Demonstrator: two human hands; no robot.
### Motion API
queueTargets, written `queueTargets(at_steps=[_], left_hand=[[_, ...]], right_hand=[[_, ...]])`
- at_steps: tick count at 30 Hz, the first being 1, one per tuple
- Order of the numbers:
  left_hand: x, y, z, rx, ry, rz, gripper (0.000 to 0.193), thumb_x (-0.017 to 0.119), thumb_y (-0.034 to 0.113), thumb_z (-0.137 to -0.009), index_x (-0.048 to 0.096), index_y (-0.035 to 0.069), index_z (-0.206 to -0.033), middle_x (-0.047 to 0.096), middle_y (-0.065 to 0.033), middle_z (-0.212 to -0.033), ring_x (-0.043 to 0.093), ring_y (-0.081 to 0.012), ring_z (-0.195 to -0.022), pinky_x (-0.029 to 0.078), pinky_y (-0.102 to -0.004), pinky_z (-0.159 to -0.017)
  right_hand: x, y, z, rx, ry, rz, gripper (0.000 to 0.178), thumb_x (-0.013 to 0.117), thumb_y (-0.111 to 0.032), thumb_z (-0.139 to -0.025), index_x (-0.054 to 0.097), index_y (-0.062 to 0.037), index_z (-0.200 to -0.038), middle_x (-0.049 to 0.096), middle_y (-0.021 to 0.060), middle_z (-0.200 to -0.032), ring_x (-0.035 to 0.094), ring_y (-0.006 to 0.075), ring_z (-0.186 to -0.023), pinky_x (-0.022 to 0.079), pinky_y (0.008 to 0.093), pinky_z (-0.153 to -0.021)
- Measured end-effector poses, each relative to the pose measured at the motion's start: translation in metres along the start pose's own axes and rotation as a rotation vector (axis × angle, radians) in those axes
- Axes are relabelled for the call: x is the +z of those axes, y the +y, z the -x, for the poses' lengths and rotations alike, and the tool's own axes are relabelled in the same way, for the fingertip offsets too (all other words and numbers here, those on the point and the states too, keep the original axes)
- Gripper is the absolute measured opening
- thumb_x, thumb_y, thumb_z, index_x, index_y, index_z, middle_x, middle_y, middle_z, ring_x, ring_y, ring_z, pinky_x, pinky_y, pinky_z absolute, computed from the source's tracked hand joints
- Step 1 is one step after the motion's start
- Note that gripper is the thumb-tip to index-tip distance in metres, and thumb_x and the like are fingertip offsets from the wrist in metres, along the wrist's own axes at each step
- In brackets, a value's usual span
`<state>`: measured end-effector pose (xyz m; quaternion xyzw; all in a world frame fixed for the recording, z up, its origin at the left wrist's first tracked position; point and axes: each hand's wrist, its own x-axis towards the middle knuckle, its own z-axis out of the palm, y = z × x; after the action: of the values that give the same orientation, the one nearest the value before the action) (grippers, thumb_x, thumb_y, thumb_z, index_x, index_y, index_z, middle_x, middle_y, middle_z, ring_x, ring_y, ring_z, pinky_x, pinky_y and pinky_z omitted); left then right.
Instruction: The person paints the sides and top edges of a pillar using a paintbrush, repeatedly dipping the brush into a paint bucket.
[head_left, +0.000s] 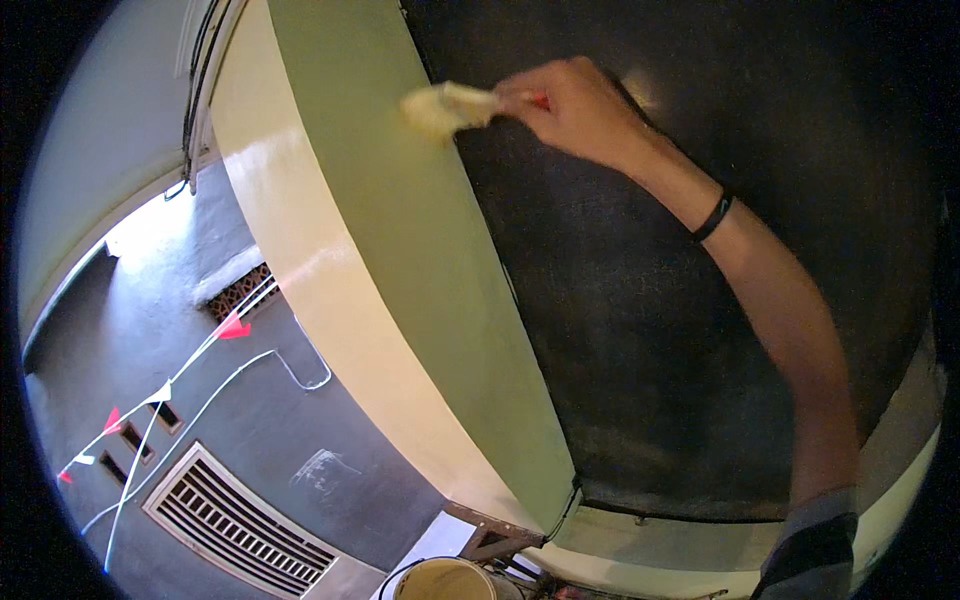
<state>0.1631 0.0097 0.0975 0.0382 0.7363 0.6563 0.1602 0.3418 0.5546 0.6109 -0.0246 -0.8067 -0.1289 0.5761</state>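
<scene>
My right hand (572,108) is raised near the top of the view, its fingers closed around the handle of a paintbrush (468,103). The brush points left, with pale yellow bristles blurred by motion; a red bit shows at the handle within my grip. Its bristles lie over the right edge of a green painted band (400,220); whether they touch it I cannot tell. A dark panel (640,330) stretches behind my hand and forearm. My left hand is out of view.
A cream band (330,270) runs along the green one. At the bottom is a bucket (400,592) with a yellowish inside. Beyond, a grey wall (270,400) carries a slatted vent (240,520), and a string of red and white pennants (235,327) crosses in front.
</scene>
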Motion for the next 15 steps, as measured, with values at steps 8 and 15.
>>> queueTargets(at_steps=[8, 15], left_hand=[[-0.002, -0.004, 0.020, 0.014, 0.022, 0.027, 0.030, 0.072, 0.026, -0.090, 0.061, 0.001, -0.101, 0.061, -0.0052, -0.083, 0.054, -0.0153, -0.068, 0.045, -0.0313, -0.057], [0.002, 0.004, 0.028, 0.008, 0.031, 0.023, 0.026, 0.073, 0.024, -0.090, 0.061, 0.002, -0.099, 0.061, -0.0044, -0.082, 0.055, -0.0144, -0.067, 0.045, -0.0303, -0.057]], right_hand=[[0.057, -0.073, 0.097, 0.223, -0.027, -0.095, 0.025, 0.061, -0.017, -0.095, 0.063, 0.0005, -0.077, 0.062, 0.0218, -0.066, 0.066, 0.0361, -0.060, 0.051, 0.0445, -0.057], [0.008, -0.059, 0.095, 0.231, -0.404, -0.079, 0.024, 0.067, -0.021, -0.088, 0.071, -0.0008, -0.075, 0.066, 0.0207, -0.068, 0.065, 0.0338, -0.057, 0.050, 0.0438, -0.057]])
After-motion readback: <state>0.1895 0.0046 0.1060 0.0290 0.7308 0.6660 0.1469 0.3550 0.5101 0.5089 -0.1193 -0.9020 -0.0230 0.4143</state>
